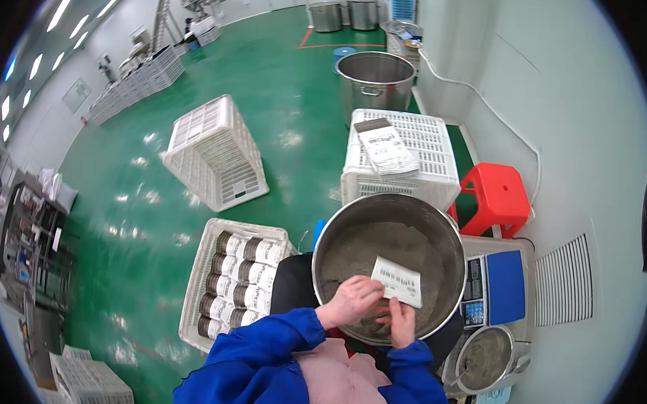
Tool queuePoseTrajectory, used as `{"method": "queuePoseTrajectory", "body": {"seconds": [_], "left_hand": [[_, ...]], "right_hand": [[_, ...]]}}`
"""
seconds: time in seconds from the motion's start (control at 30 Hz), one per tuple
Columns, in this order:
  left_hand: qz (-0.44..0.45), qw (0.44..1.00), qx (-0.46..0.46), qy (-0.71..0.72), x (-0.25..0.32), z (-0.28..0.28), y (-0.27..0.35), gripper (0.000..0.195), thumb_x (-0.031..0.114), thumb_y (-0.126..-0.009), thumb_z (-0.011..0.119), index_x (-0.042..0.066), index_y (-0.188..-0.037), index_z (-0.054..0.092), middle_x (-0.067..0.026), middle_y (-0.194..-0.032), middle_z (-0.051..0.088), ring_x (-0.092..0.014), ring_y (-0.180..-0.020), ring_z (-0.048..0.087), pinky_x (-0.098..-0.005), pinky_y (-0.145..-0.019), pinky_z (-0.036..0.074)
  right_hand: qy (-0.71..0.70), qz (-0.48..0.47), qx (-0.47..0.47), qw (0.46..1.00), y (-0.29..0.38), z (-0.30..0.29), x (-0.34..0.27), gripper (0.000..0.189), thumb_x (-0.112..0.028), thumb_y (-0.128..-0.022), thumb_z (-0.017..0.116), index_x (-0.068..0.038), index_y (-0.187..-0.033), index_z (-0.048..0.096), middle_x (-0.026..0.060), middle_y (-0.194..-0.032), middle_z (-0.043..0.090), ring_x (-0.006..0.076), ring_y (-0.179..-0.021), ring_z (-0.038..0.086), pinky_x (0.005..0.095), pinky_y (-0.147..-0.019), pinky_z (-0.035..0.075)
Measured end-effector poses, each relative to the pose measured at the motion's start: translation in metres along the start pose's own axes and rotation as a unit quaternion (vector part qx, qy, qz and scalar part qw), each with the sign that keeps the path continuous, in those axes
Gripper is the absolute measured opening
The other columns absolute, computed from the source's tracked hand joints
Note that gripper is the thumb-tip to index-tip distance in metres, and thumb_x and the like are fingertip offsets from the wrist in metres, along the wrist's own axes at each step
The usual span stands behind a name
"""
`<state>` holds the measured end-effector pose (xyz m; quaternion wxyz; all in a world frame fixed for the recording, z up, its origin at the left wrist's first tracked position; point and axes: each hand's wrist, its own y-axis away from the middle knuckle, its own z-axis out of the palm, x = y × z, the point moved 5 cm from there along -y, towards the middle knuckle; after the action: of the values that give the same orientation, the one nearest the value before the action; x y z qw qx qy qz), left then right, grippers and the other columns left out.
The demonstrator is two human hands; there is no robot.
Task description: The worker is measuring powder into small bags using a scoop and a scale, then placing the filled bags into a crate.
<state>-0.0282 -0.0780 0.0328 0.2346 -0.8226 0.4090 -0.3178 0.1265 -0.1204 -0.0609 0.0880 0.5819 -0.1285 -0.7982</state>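
Note:
A flat white printed pouch (400,281) is held over a large stainless steel pot (456,294) between my legs. My left hand (353,299) pinches the pouch at its left edge. Thumb and fingers of my right hand (400,320) grip its lower edge. Grey-brown powder (376,245) fills part of the pot beneath the pouch. Beyond the pot, a stack of flat printed pouches (386,147) lies on an upturned white plastic crate (437,144). Left of my leg, a white crate (193,299) holds several plump printed pouches (255,275) in rows.
To my right are a digital scale (490,288) with a blue platform and a smaller metal pot (484,358) of powder. A red plastic stool (497,196) stands by the wall. Ahead are a tall steel pot (375,88) and a tipped white crate (217,154) on the green floor.

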Motion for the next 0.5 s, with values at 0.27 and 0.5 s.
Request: {"method": "queuePoseTrajectory", "body": {"seconds": [0.27,0.5], "left_hand": [[-0.084,0.994,-0.010,0.070,0.038,-0.010,0.042,0.036,0.019,-0.084,0.078,0.003,-0.115,0.068,-0.0138,-0.120,0.069,-0.030,-0.110,0.069,-0.0425,-0.093,0.056],[-0.382,0.830,-0.104,0.392,0.029,0.010,0.071,0.054,0.023,-0.093,0.074,-0.001,-0.138,0.057,-0.0211,-0.120,0.070,-0.028,-0.104,0.072,-0.0363,-0.090,0.057]], "right_hand": [[-0.064,0.031,0.029,0.997,0.017,-0.004,0.027,0.019,-0.016,-0.103,0.061,0.002,-0.106,0.068,0.0053,-0.092,0.071,0.0108,-0.075,0.066,0.0273,-0.061,0.053],[0.074,-0.071,0.033,0.994,0.031,0.014,-0.005,0.021,-0.017,-0.099,0.068,0.001,-0.090,0.071,0.0025,-0.077,0.068,0.0070,-0.063,0.058,0.0249,-0.057,0.046]]}}
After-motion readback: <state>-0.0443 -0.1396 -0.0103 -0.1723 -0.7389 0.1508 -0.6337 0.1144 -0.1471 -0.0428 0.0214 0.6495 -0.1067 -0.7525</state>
